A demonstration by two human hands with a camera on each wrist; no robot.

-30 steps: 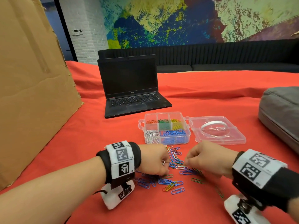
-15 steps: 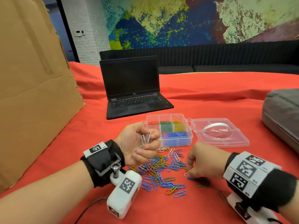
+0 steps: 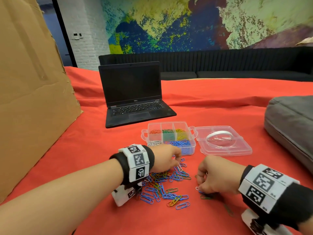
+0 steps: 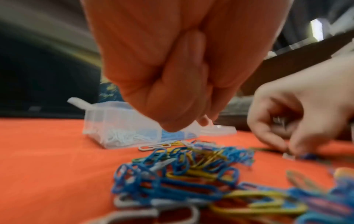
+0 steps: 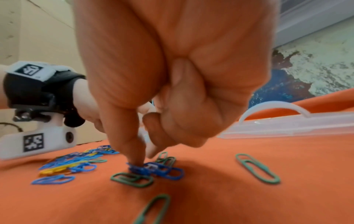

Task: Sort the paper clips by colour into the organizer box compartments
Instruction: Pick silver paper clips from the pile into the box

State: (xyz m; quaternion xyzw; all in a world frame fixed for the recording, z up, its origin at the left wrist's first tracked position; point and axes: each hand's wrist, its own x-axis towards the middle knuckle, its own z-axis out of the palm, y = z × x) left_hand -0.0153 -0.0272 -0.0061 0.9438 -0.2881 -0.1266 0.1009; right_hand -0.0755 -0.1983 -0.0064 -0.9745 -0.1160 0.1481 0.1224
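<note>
Our left hand [image 3: 165, 157] hides what its curled fingers [image 4: 178, 97] hold, so we cannot tell. Our right hand [image 3: 214, 178] pinches wire clips, fingertip on a blue paper clip [image 5: 153, 169]. Glossy loose paper clips [image 3: 166, 185] litter the red worktop [image 3: 94, 150]. At 12 o'clock stands the clear plastic organizer box [image 3: 170, 139], colours separated, its lid [image 3: 223, 141] at 3 o'clock.

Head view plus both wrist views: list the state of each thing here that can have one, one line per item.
organizer box: open, compartments partly filled with colour-sorted clips.
lid: flipped open, lying flat beside the box.
laptop: open, screen dark.
loose paper clips: unsorted, mixed pile on the red cloth.
left hand: fingers curled down at the pile; grip unclear.
right hand: fingertips pressing on blue clips.
</note>
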